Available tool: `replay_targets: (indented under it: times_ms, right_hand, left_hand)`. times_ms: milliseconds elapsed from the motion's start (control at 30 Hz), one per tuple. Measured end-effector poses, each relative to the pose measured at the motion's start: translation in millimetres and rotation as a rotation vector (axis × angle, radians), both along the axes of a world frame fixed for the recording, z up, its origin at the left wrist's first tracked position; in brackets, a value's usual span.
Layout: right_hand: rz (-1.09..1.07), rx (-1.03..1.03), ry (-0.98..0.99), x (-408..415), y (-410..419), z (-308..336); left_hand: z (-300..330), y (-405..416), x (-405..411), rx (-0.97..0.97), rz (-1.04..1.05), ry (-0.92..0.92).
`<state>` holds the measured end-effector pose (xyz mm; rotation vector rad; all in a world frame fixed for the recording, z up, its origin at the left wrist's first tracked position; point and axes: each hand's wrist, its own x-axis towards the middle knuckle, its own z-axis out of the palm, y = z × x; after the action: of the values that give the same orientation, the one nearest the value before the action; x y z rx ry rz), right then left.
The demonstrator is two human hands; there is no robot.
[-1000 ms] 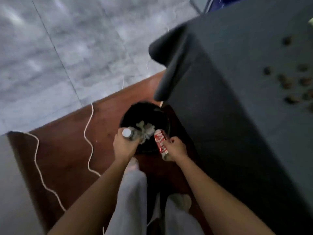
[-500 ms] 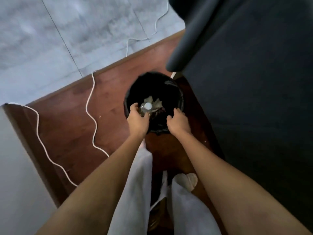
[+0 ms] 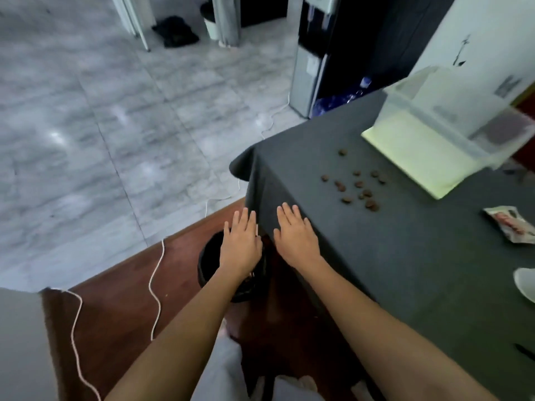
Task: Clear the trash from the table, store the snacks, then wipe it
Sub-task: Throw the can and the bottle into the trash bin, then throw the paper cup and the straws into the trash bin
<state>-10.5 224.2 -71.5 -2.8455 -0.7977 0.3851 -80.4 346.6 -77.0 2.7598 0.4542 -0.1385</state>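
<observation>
both hands are seen empty, fingers straight and spread, nothing grasped: the left hand [image 3: 240, 246] is held above the black bin [image 3: 208, 264] on the floor, the right hand [image 3: 296, 238] over the near corner of the table [image 3: 405, 270], where the dark cloth drapes down. whether the right palm touches the cloth cannot be told. on the table, a scatter of small brown snacks [image 3: 357, 185] lies between the right hand and a clear lidded box [image 3: 443, 131], well apart from the hand. a crumpled wrapper [image 3: 511, 224] lies farther right, near the edge of view, and a white object [image 3: 525, 283] is cut off there and cannot be identified. the snacks are judged to be light, hard and loose, likely to roll or scatter if swept; they are best pinched one or a few at a time, or gathered into a cupped palm, and the box is presumably where they are stored. the wrapper is judged thin, light and crinkly, easily taken by a pinch at any edge and crushed without harm. the cloth is soft and may bunch under a wiping stroke.
</observation>
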Motion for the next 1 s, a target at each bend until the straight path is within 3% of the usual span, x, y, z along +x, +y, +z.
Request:
replay_targets:
  times_ms: [133,400,700,1000]
  right_hand:
    - [-0.047,0.084,-0.075,-2,-52,52]
    - [-0.436,0.161,-0.177,-10,-231,97]
    - [-0.894,0.08,-0.196,-56,-376,85]
    - [-1.354,0.025,-0.132,-114,-459,79]
  left_hand:
    - [49,-43,15,0.134,-0.079,-0.053]
    - [94,-188,65,0.151,-0.402,-0.208]
    - [106,-354,90,0.111,-0.773,-0.201]
    - [114,-451,122,0.01,-1.008,-0.226]
